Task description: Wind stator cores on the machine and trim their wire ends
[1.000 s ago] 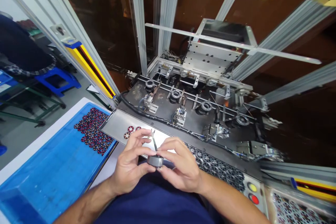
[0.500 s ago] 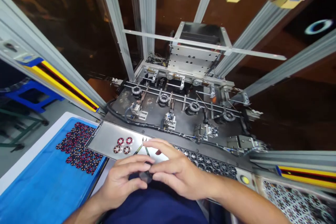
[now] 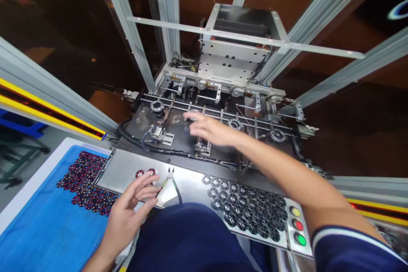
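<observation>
My left hand (image 3: 130,210) is open, fingers apart and curved, above the metal tray (image 3: 123,168). Its fingertips partly cover a small group of round red-and-black wound cores (image 3: 139,173). Green-handled cutting pliers (image 3: 171,175) lie just right of those fingers, jaws pointing away from me. My right hand (image 3: 212,129) reaches over the machine bed, fingers bent at the second ring-shaped fixture (image 3: 194,113), which it partly hides. A dark blur shows under its fingertips; what it is cannot be made out. The thumb is hidden.
Ring fixtures (image 3: 235,124) line the machine bed (image 3: 178,125). Many dark round cores (image 3: 242,199) cover the tray's right part, beside yellow, red and green buttons (image 3: 298,225). A blue bin (image 3: 47,221) with wound cores stands left. Metal posts (image 3: 127,29) and a crossbar (image 3: 245,36) frame the machine.
My hands were together in front of me around a dark piece. The right has moved forward over the fixtures; the left has moved left to the red cores. The view has shifted.
</observation>
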The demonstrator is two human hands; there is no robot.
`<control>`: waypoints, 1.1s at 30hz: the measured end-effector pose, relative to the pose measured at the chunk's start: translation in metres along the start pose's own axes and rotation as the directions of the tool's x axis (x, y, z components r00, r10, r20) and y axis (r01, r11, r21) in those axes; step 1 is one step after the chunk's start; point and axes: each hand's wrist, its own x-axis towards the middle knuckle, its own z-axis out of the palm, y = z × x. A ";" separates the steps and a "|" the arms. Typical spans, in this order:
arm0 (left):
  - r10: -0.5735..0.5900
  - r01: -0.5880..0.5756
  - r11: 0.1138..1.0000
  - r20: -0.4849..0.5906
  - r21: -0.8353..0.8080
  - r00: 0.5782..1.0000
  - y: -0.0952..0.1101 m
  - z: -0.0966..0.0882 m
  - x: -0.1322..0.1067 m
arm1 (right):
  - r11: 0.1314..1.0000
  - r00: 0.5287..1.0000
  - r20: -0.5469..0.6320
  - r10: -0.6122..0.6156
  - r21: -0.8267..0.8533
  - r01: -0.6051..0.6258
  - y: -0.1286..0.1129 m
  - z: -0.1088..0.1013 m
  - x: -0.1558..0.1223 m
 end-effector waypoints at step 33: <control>-0.193 0.196 0.980 -0.074 0.024 0.978 -0.048 -0.006 0.016 | 0.871 0.961 -0.008 0.276 -0.421 -0.254 0.114 0.012 0.075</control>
